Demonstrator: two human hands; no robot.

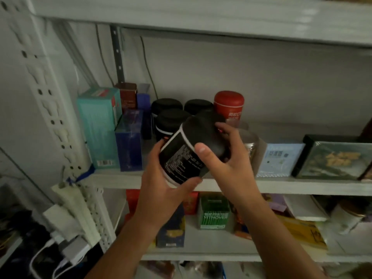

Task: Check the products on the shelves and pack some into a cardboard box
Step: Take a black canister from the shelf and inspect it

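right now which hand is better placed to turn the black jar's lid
Probably the right hand: it curls round the lid end of the black jar, while the left hand grips the base.

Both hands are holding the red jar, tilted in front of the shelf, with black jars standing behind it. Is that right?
No. The head view shows the held jar is black, not red: the left hand grips its base end and the right hand its lid end. The red jar stands on the shelf beside the black jars.
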